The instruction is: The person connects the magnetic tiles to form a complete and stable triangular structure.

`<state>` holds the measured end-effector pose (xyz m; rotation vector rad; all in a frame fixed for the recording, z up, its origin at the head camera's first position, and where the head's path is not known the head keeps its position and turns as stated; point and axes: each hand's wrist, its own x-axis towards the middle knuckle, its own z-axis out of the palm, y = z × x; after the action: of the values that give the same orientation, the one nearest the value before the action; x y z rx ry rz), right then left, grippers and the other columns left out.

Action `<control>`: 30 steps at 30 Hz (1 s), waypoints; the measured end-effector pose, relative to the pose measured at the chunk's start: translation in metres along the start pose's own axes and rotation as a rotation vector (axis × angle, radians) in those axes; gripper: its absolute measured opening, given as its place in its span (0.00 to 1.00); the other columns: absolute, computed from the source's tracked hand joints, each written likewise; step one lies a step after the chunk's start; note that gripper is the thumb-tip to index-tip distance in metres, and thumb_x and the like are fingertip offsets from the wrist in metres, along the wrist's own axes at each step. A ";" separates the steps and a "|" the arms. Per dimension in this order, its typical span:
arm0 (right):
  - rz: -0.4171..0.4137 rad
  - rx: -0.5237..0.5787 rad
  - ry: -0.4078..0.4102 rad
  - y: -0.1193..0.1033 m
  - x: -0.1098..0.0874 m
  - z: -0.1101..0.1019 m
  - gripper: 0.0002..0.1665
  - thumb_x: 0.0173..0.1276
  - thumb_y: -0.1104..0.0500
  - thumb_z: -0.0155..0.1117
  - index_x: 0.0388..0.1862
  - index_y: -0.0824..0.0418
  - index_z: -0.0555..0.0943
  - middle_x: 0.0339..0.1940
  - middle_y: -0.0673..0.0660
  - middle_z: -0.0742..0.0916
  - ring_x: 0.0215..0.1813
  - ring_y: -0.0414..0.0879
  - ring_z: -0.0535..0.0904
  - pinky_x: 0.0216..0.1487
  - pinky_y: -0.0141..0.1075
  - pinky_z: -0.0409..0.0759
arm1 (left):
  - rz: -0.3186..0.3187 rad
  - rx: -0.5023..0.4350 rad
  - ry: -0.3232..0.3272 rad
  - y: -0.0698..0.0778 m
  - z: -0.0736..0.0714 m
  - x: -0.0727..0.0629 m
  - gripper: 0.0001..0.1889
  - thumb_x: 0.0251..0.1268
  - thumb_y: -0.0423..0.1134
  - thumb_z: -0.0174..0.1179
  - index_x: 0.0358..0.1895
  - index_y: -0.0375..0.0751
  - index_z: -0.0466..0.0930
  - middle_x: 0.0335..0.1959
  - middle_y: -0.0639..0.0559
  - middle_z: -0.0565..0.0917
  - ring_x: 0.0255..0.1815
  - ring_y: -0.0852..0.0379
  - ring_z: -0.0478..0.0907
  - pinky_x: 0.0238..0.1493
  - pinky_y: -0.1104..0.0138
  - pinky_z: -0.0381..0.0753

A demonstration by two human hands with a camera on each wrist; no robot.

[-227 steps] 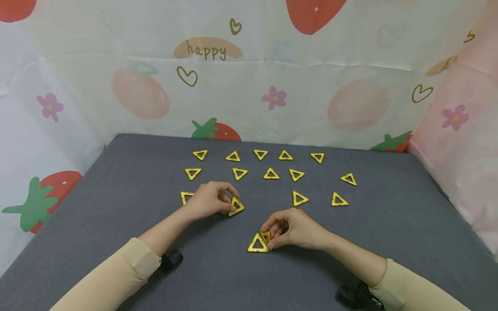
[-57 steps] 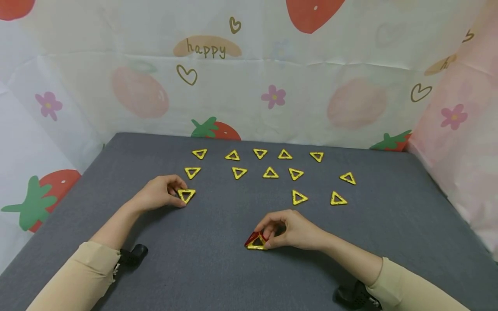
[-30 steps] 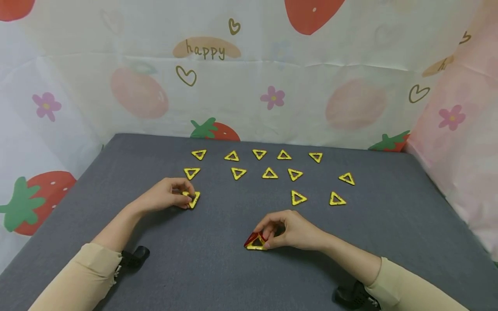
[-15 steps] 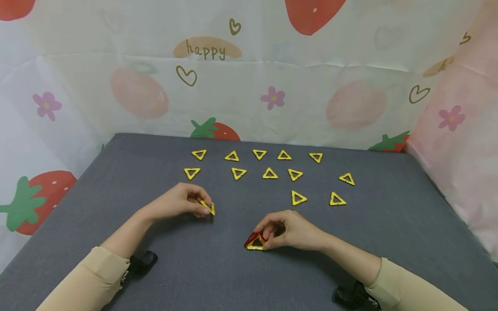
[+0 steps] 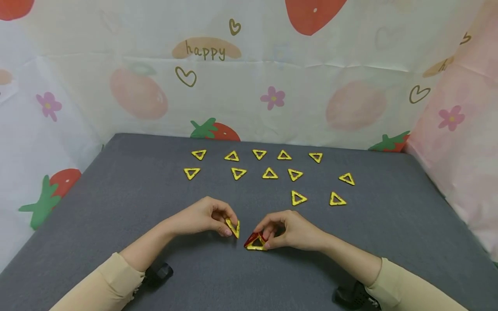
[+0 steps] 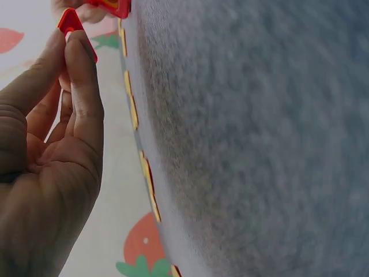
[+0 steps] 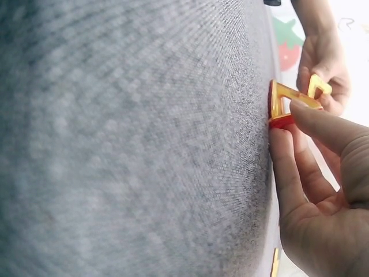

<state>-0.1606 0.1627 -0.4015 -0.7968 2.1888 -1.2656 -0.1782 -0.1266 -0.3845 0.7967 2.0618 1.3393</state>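
Note:
My left hand (image 5: 206,216) pinches a triangular magnetic tile (image 5: 237,229) between thumb and fingertips, tilted and just left of my right hand. That tile looks yellow on one face; its red side (image 6: 79,26) shows in the left wrist view. With thumb and fingers, my right hand (image 5: 295,231) holds a small cluster of joined triangular tiles (image 5: 255,248) propped up at the near middle of the table. A yellow tile faces me and a red one leans behind it. My right fingers hide part of the cluster.
Several loose yellow triangular tiles lie flat in rows farther back on the grey cloth-covered table (image 5: 116,181), among them one tile (image 5: 298,198) and another (image 5: 337,199) nearest the hands. A fruit-printed curtain (image 5: 249,112) hangs behind the table and at both sides.
An earlier left-hand tile joined the right hand's cluster. My left hand then lifted the front-left tile and carried it right and nearer, beside the cluster. My right hand stayed almost still lately.

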 end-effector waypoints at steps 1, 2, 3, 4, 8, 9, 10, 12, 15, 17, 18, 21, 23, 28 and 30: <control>0.001 -0.002 0.001 0.000 0.000 0.000 0.19 0.57 0.58 0.76 0.49 0.46 0.85 0.36 0.52 0.89 0.39 0.40 0.85 0.44 0.33 0.83 | 0.001 0.001 -0.004 0.000 0.001 0.000 0.10 0.61 0.35 0.68 0.46 0.38 0.84 0.37 0.43 0.89 0.34 0.60 0.86 0.39 0.63 0.86; 0.001 -0.003 0.002 0.000 0.000 0.000 0.19 0.57 0.58 0.76 0.49 0.46 0.85 0.36 0.52 0.89 0.39 0.40 0.85 0.44 0.33 0.83 | 0.004 0.000 -0.007 0.000 0.002 0.001 0.10 0.62 0.35 0.67 0.46 0.38 0.84 0.37 0.43 0.89 0.34 0.59 0.86 0.39 0.62 0.86; 0.000 -0.003 0.003 0.000 0.000 0.000 0.19 0.57 0.58 0.77 0.48 0.46 0.85 0.36 0.52 0.89 0.39 0.40 0.85 0.44 0.33 0.83 | 0.008 0.002 -0.008 0.001 0.002 0.001 0.10 0.63 0.35 0.67 0.46 0.39 0.85 0.36 0.43 0.89 0.34 0.59 0.86 0.39 0.62 0.86; -0.001 -0.004 0.003 0.000 0.000 0.000 0.19 0.57 0.58 0.76 0.48 0.46 0.85 0.36 0.52 0.89 0.39 0.40 0.85 0.44 0.33 0.84 | 0.015 0.008 -0.007 0.001 0.003 0.002 0.10 0.63 0.36 0.66 0.46 0.40 0.85 0.36 0.43 0.88 0.33 0.58 0.86 0.38 0.62 0.86; -0.011 -0.004 0.003 0.000 0.000 0.000 0.19 0.57 0.59 0.76 0.49 0.47 0.85 0.36 0.52 0.89 0.39 0.40 0.85 0.44 0.33 0.84 | 0.084 0.062 0.014 0.001 0.005 0.003 0.09 0.63 0.39 0.67 0.44 0.42 0.88 0.36 0.45 0.86 0.33 0.58 0.84 0.38 0.64 0.86; -0.014 -0.002 0.003 0.000 0.000 0.000 0.19 0.57 0.59 0.76 0.49 0.47 0.85 0.36 0.52 0.89 0.39 0.40 0.85 0.44 0.33 0.84 | 0.105 0.080 0.020 0.002 0.007 0.004 0.09 0.62 0.39 0.67 0.43 0.43 0.88 0.36 0.45 0.85 0.34 0.59 0.84 0.38 0.65 0.85; -0.018 -0.001 0.003 0.000 0.000 0.000 0.20 0.57 0.59 0.77 0.49 0.47 0.85 0.36 0.53 0.89 0.39 0.40 0.85 0.44 0.33 0.84 | 0.123 0.095 0.027 0.002 0.008 0.004 0.09 0.62 0.40 0.68 0.43 0.44 0.89 0.38 0.46 0.84 0.35 0.61 0.83 0.39 0.66 0.85; -0.024 0.000 0.002 0.000 0.000 0.000 0.20 0.57 0.59 0.76 0.49 0.47 0.85 0.36 0.53 0.89 0.39 0.40 0.85 0.44 0.33 0.84 | 0.150 0.115 0.031 0.005 0.012 0.006 0.09 0.61 0.40 0.68 0.42 0.44 0.90 0.40 0.47 0.85 0.38 0.63 0.83 0.40 0.68 0.85; -0.031 0.003 -0.003 0.000 0.000 0.000 0.20 0.58 0.59 0.76 0.49 0.48 0.85 0.36 0.53 0.89 0.39 0.40 0.85 0.44 0.34 0.84 | 0.163 0.141 0.035 0.009 0.021 0.007 0.09 0.59 0.40 0.69 0.42 0.44 0.90 0.40 0.49 0.88 0.40 0.66 0.84 0.43 0.69 0.85; -0.032 0.003 -0.006 0.000 0.000 0.000 0.19 0.58 0.59 0.76 0.49 0.48 0.85 0.37 0.53 0.89 0.39 0.40 0.85 0.44 0.34 0.84 | 0.168 0.172 0.048 0.013 0.026 0.008 0.08 0.58 0.39 0.70 0.41 0.46 0.90 0.39 0.51 0.89 0.39 0.68 0.84 0.42 0.70 0.85; -0.032 0.003 -0.007 0.000 0.000 0.000 0.19 0.58 0.59 0.76 0.50 0.48 0.85 0.37 0.53 0.89 0.39 0.40 0.85 0.44 0.34 0.84 | 0.168 0.194 0.061 0.015 0.029 0.008 0.08 0.58 0.39 0.70 0.40 0.46 0.90 0.38 0.52 0.90 0.37 0.69 0.84 0.40 0.71 0.85; -0.027 0.003 -0.007 -0.001 -0.001 0.000 0.19 0.59 0.59 0.75 0.50 0.48 0.85 0.37 0.53 0.89 0.39 0.39 0.85 0.44 0.34 0.84 | 0.164 0.241 0.100 0.021 0.037 0.008 0.07 0.55 0.37 0.72 0.37 0.45 0.89 0.34 0.52 0.90 0.32 0.70 0.83 0.35 0.72 0.84; -0.020 0.001 -0.004 -0.001 -0.001 0.000 0.19 0.59 0.59 0.75 0.49 0.48 0.85 0.37 0.53 0.89 0.39 0.39 0.85 0.45 0.33 0.84 | 0.163 0.263 0.122 0.024 0.041 0.009 0.07 0.53 0.36 0.73 0.35 0.45 0.86 0.31 0.52 0.89 0.30 0.71 0.81 0.33 0.73 0.83; -0.009 -0.007 0.005 0.000 -0.001 0.000 0.18 0.59 0.59 0.75 0.49 0.48 0.85 0.37 0.52 0.89 0.40 0.39 0.85 0.44 0.33 0.84 | 0.166 0.289 0.159 0.023 0.051 0.013 0.08 0.52 0.35 0.74 0.31 0.45 0.83 0.28 0.52 0.87 0.27 0.72 0.80 0.32 0.74 0.83; -0.010 -0.007 0.007 0.001 -0.001 0.001 0.18 0.59 0.58 0.75 0.48 0.49 0.85 0.37 0.53 0.89 0.40 0.39 0.85 0.43 0.33 0.84 | 0.166 0.300 0.172 0.022 0.054 0.015 0.08 0.52 0.35 0.74 0.30 0.45 0.83 0.27 0.52 0.87 0.26 0.72 0.79 0.31 0.74 0.82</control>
<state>-0.1598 0.1630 -0.4023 -0.8079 2.1985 -1.2674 -0.1457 -0.0766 -0.3849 1.0305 2.4158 1.2357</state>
